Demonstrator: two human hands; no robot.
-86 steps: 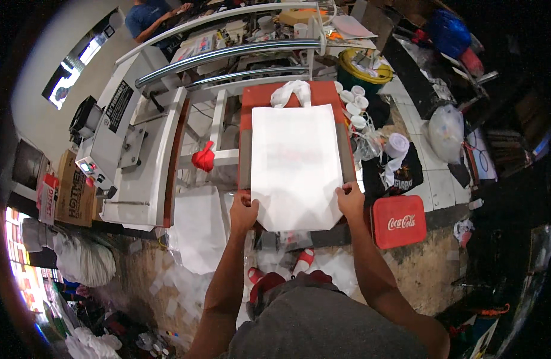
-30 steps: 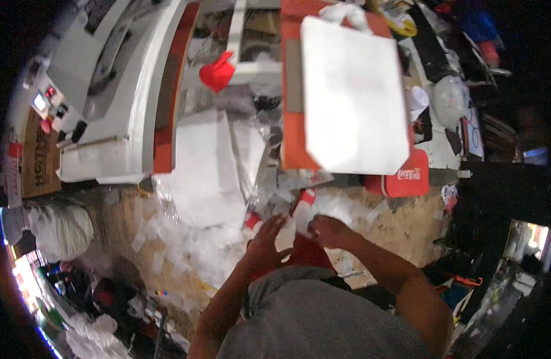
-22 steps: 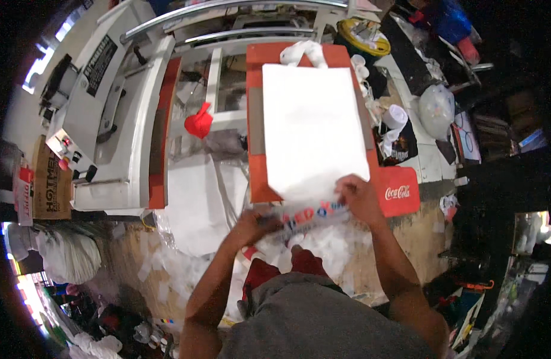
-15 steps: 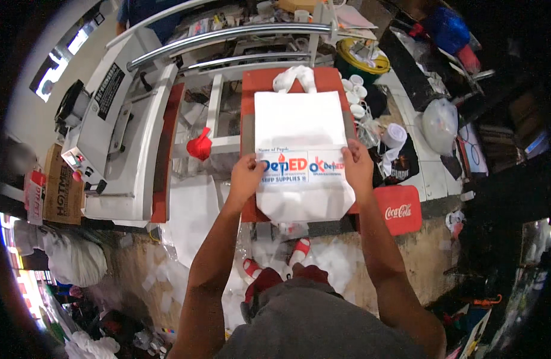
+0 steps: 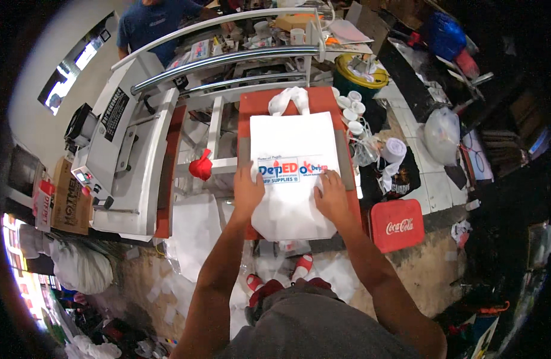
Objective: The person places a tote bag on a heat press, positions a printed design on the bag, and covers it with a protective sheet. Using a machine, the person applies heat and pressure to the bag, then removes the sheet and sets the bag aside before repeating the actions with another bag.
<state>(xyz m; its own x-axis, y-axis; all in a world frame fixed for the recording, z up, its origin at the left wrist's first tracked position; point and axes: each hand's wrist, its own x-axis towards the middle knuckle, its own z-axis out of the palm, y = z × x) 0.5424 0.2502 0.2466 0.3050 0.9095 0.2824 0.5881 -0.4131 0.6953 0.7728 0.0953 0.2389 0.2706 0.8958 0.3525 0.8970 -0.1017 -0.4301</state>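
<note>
A white tote bag [image 5: 293,133] lies flat on the red platen [image 5: 246,107] of a press, its handles pointing away from me. Across its middle is a printed panel [image 5: 279,170] in blue and red. My left hand [image 5: 249,192] rests at the left edge of the bag beside the print, fingers stretched forward. On the right, my right hand [image 5: 331,196] touches the bag just below the print's right end, its fingers apart. Neither hand grips anything that I can see.
The press's white head [image 5: 123,155] stands swung to the left. A red cloth [image 5: 200,166] hangs on the frame. White mugs [image 5: 351,110], a white roll [image 5: 395,149] and a red square seat [image 5: 397,225] are at right. A person in a blue shirt [image 5: 158,27] stands behind the frame.
Both hands have shifted from the print's two side edges; the right hand has moved inward and lower onto the bag, its fingers spreading. More of the person behind the frame shows.
</note>
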